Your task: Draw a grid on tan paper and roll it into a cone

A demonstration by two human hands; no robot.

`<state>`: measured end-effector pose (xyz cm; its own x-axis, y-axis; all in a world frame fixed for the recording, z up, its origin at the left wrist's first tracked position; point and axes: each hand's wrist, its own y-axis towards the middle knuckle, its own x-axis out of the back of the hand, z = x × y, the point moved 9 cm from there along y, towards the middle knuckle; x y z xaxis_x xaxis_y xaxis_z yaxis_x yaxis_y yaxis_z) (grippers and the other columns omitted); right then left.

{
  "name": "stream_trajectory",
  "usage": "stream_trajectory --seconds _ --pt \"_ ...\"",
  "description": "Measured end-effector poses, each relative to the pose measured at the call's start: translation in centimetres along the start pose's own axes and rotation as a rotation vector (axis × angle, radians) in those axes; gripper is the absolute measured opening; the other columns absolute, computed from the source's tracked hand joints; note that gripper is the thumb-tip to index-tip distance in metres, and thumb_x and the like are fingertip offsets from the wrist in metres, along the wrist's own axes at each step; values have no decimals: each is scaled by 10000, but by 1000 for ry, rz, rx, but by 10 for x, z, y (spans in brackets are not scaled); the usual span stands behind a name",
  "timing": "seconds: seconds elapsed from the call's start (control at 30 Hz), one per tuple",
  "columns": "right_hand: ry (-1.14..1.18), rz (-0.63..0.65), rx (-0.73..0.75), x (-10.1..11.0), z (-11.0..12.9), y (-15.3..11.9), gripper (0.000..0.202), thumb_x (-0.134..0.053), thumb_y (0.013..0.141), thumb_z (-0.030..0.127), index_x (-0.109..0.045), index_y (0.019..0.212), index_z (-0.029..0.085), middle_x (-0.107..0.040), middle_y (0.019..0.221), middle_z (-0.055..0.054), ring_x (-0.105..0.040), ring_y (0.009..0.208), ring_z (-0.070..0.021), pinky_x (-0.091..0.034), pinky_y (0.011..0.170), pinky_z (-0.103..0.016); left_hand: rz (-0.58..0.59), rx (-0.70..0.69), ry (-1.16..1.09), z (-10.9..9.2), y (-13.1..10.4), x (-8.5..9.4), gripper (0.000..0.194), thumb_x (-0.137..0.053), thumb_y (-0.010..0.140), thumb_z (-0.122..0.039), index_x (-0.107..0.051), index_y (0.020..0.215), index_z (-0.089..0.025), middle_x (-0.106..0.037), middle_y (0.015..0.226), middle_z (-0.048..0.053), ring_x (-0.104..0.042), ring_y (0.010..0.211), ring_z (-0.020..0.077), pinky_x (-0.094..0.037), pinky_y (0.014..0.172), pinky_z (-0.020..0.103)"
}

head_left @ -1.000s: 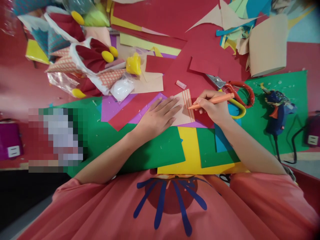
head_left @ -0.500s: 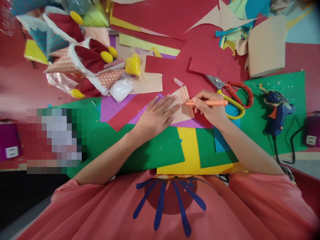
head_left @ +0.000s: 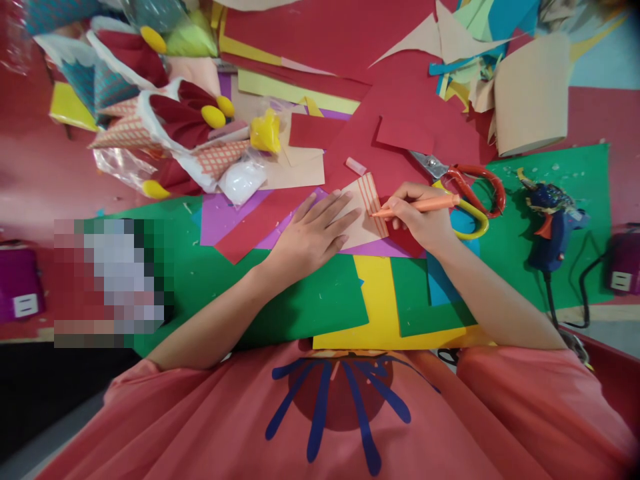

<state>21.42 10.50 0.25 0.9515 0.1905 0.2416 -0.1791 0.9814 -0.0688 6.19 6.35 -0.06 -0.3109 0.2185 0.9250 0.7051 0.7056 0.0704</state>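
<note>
The striped beige card [head_left: 356, 223] lies flat in front of the person, overlapping purple paper [head_left: 215, 213] and red paper [head_left: 345, 143], and serves as the reference for all positions. It bears several orange lines along its right-hand side. The left hand [head_left: 306, 237] is laid palm down over the left part of the card, its fingers extended and slightly apart, gripping nothing. The right hand [head_left: 423, 217], just to the right of the card, has its fingers clamped on an orange marker [head_left: 433, 203]; the marker's tip is at the orange lines, though firm contact with the surface cannot be confirmed. A small pale pink cylinder [head_left: 355, 166] lies just beyond the card's far edge. Scissors [head_left: 432, 163] with one red and one yellow handle lie beyond and to the right of the card, the yellow handle close to the right hand. Well to the right of the card is a blue glue gun [head_left: 553, 241] on green sheet material [head_left: 590, 200]. To the card's left and farther out are a bag with yellow contents [head_left: 266, 130] and a bag with white contents [head_left: 243, 179]. Yellow paper [head_left: 381, 293] shows on the person's side of the card.
</note>
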Motion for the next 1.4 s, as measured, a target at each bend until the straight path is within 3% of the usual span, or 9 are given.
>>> stream_trajectory --seconds 0.4,0.6,1.4 --pt "-68 26 33 -3 3 0 239 -593 822 297 -580 615 180 -538 486 38 -466 450 -77 -334 469 -241 12 19 -17 1 0 0 457 -391 995 -305 -400 1449 -256 -391 1532 89 -344 1437 265 -268 1178 540" --pt "20 37 -51 -4 -1 1 219 -568 754 221 -543 540 179 -540 461 38 -462 414 -66 -317 431 -229 13 16 -11 1 1 -1 453 -389 995 -304 -411 1444 -251 -403 1526 86 -345 1436 266 -277 1175 534" --pt "-26 24 35 -4 3 0 244 -589 840 301 -580 633 173 -550 494 40 -469 437 -63 -334 462 -230 -7 7 4 1 0 0 453 -394 995 -307 -413 1444 -252 -399 1528 79 -343 1436 268 -281 1176 522"
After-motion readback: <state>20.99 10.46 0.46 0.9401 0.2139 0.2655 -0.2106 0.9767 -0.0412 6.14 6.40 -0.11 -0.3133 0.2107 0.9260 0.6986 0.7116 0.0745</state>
